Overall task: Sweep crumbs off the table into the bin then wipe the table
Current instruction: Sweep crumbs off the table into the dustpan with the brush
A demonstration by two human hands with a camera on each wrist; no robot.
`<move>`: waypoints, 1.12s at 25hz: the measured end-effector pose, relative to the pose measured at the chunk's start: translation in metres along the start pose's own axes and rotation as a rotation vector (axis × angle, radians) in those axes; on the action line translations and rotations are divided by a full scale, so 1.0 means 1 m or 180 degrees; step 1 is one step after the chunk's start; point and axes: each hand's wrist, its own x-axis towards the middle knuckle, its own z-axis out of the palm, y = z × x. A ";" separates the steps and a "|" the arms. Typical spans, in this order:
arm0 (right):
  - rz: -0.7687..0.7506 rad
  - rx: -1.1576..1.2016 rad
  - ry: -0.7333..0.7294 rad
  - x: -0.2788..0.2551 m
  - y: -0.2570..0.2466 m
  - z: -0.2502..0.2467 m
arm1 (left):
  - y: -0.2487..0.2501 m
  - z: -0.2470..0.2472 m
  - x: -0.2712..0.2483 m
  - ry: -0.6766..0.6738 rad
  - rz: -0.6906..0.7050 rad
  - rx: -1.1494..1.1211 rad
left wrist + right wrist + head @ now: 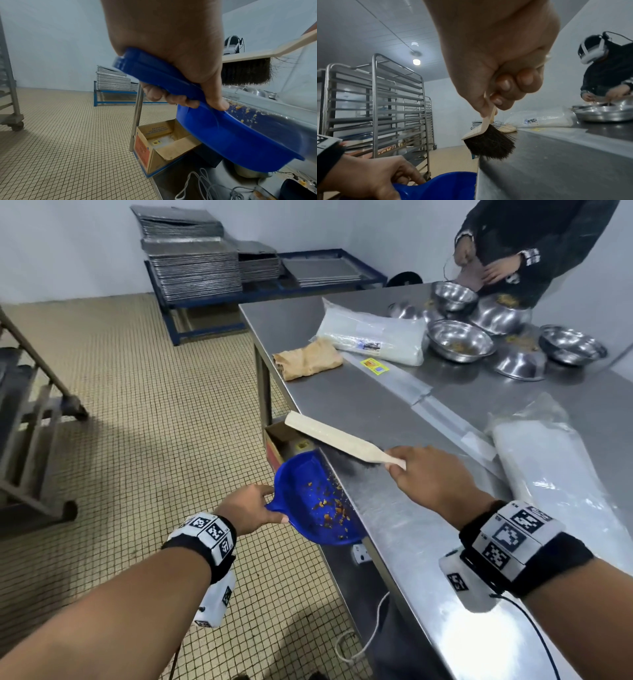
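My left hand (251, 508) (171, 60) grips the handle of a blue dustpan (315, 498) (231, 135) (440, 186), held against the near edge of the steel table (394, 412) (556, 162). Orange crumbs (330, 505) (247, 112) lie in the pan. My right hand (428, 477) (496, 67) holds the pale wooden handle of a brush (339, 436) (247, 67) (488, 143). Its dark bristles sit at the table's edge just above the pan. A tan cloth (308, 359) (506, 128) lies further along the table.
An open cardboard box (284, 440) (163, 146) stands on the floor under the table. Steel bowls (460, 340), plastic bags (373, 337) (561, 453) and another person (534, 244) occupy the far end. A tray rack (376, 108) stands on the left; cables (205, 186) hang below.
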 end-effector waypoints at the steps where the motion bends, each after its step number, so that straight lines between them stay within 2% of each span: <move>1: 0.0001 -0.0071 0.0050 0.004 0.001 -0.004 | 0.000 -0.001 0.001 0.0006 -0.0003 -0.0007; 4: -0.0006 -0.0329 0.0114 0.012 0.001 -0.015 | -0.001 -0.007 0.007 0.0007 -0.0019 -0.0024; 11: -0.0298 -0.0700 -0.0176 0.010 -0.018 -0.025 | -0.004 -0.011 0.013 0.0008 0.0072 0.0079; 19: -0.0280 -0.0714 -0.0829 -0.017 -0.041 -0.031 | -0.009 -0.010 0.012 -0.0092 0.0161 -0.0073; 22: -0.0181 -0.0579 -0.0742 -0.017 -0.044 -0.043 | -0.016 -0.010 0.012 -0.0089 0.0206 -0.0082; 28: -0.0109 -0.0545 -0.0218 -0.009 -0.049 -0.049 | -0.018 -0.009 0.005 -0.0073 0.0164 -0.0023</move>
